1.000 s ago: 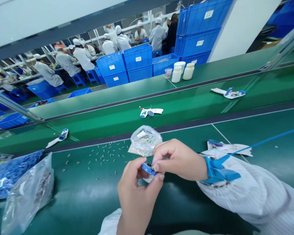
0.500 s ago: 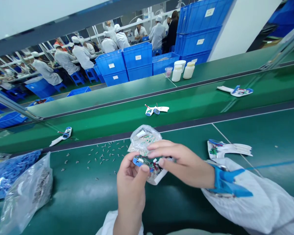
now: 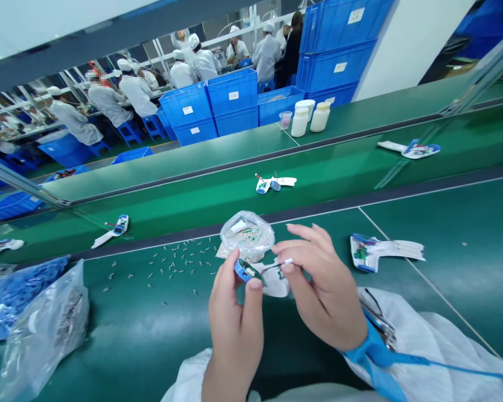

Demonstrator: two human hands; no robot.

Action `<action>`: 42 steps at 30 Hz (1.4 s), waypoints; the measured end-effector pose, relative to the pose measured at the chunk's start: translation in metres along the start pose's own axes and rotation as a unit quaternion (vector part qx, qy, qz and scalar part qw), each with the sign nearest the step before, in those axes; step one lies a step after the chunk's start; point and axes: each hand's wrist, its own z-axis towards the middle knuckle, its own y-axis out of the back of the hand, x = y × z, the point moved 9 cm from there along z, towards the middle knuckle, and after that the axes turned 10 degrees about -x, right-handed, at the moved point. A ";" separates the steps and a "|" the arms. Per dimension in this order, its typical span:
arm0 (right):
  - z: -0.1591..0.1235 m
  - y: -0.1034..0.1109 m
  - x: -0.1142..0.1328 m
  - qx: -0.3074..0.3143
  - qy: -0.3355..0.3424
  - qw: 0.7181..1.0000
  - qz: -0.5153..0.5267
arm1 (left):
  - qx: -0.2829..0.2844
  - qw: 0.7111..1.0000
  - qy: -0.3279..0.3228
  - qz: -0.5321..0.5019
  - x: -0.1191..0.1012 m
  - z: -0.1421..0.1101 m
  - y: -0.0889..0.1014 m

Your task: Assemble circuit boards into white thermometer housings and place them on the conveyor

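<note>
Between the thumb and fingers of my left hand [image 3: 237, 318] is a small blue-framed circuit board [image 3: 243, 270], held tilted. Thin wires run from it toward my right hand [image 3: 324, 290], whose thumb and index finger pinch a white wire connector [image 3: 288, 261]; its other fingers are raised. Just under the wires sits a white plastic shell [image 3: 276, 283], partly covered by the hands. Behind them a clear plastic bag [image 3: 248, 237] lies open with many small parts inside. A blue strap [image 3: 371, 349] circles my right wrist.
Small metal parts [image 3: 171, 271] lie scattered at left, beside a clear bag [image 3: 46, 329] and a bag of blue pieces [image 3: 25, 290]. Another white shell assembly [image 3: 385, 252] rests at right. The green belt [image 3: 205, 204] ahead carries several assemblies. White bottles [image 3: 300, 120] stand beyond.
My right hand has drawn back from the board, now pinching the connector with its fingers raised. The board has turned in my left hand. Assemblies on the belt have shifted right; another appears at far left.
</note>
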 end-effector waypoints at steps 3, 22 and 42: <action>0.006 0.010 0.014 0.011 0.024 1.000 -0.006 | 0.052 0.988 -0.120 0.079 -0.021 -0.011 -0.008; 0.026 -0.003 0.038 0.269 0.058 0.950 0.148 | 0.110 0.967 -0.231 0.001 -0.054 -0.027 -0.005; 0.023 -0.012 0.036 0.364 0.082 0.918 0.138 | 0.158 0.950 -0.256 0.083 -0.054 -0.029 -0.015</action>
